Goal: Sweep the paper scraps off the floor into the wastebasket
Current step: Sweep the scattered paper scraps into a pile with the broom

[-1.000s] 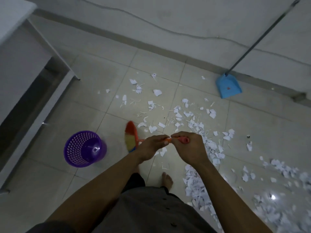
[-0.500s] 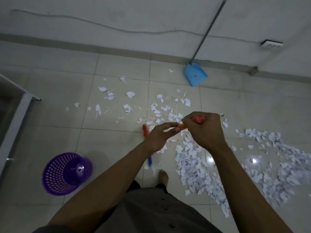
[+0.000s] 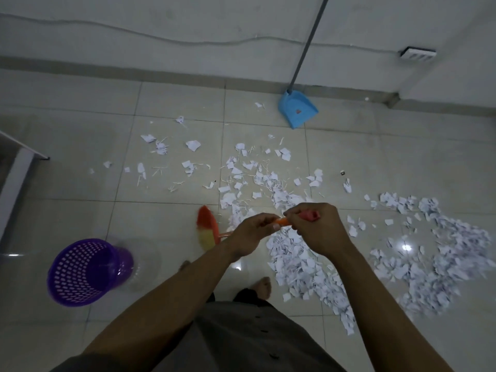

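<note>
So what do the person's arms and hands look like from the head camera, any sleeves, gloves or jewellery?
Both forearms are bare up to the frame's bottom edge, no sleeves showing. The left hand and right hand are ungloved, with no watch, ring or band visible. Fingernails are short. Light is dim, so finer marks cannot be made out.

Both hands grip the orange handle of a broom (image 3: 208,229): the left hand (image 3: 248,236) lower on the shaft, the right hand (image 3: 320,230) closed over its red end. The broom's orange and yellow head sits on the tiled floor (image 3: 67,157), just left of a dense spread of white paper scraps (image 3: 300,261) that runs off to the right. A purple perforated wastebasket (image 3: 86,271) stands well to the left. A blue dustpan (image 3: 296,108) leans by the wall (image 3: 188,20). Bare toes show below the hands.
</note>
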